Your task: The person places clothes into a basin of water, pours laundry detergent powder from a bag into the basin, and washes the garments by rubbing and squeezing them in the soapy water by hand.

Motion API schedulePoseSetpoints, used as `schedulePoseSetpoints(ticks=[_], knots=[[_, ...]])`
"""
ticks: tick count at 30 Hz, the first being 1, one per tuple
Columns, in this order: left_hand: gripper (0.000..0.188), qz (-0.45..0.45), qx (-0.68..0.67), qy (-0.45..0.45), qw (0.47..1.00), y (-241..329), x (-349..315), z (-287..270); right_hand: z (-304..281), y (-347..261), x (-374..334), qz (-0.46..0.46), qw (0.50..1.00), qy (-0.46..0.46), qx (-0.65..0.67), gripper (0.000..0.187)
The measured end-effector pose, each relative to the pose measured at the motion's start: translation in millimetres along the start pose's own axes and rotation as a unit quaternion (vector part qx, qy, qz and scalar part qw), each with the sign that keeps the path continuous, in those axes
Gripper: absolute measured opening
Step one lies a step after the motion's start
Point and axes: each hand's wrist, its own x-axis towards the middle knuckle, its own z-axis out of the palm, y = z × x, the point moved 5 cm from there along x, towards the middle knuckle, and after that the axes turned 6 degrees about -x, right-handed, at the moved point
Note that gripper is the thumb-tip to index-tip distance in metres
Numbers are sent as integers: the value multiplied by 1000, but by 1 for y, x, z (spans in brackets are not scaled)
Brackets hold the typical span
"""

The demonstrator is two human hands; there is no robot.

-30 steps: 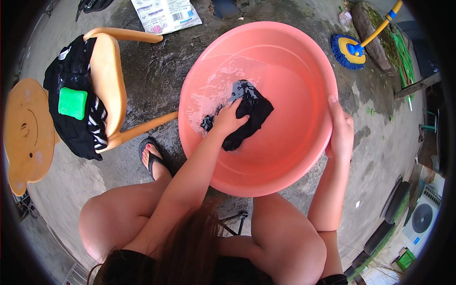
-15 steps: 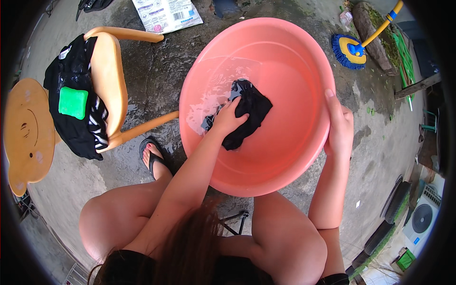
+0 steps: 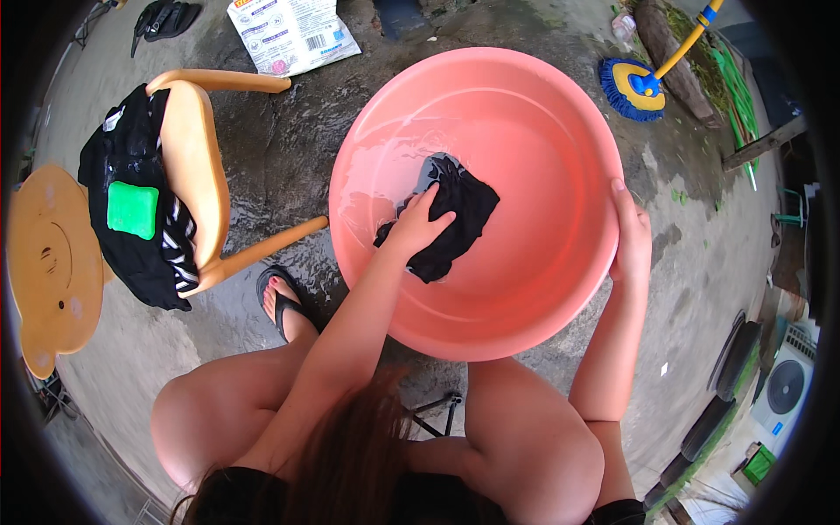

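A large pink basin (image 3: 534,315) is tilted, with a little water (image 3: 372,175) pooled along its left side. Inside it lies a wet, bunched black garment (image 3: 468,206). My left hand (image 3: 420,226) presses on the cloth from above, thumb apart, its fingers curled over the fabric and partly hidden. At the right side, my right hand (image 3: 632,236) grips the basin's rim, thumb on top and fingers tucked behind the outside wall.
Left stands a child-size orange chair (image 3: 206,157) with black clothes (image 3: 140,271) and a green soap bar (image 3: 133,210) on it. Beyond are a white package (image 3: 293,35), black sandals (image 3: 166,19) and a blue-yellow mop (image 3: 637,87). Tires (image 3: 739,363) line the right.
The view has shifted slightly, and the basin appears a little less tilted. Water in it has moved. Both hands keep their places on the garment and the rim.
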Motion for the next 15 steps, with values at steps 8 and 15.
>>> schedulePoseSetpoints(ticks=[8,15], knots=[[35,38,141,305,941,56,-1,-102,-70,67,60,52,990,66,-114,72],[41,-119,-33,245,962,-24,11,-117,-83,108,90,66,971,111,-201,78]])
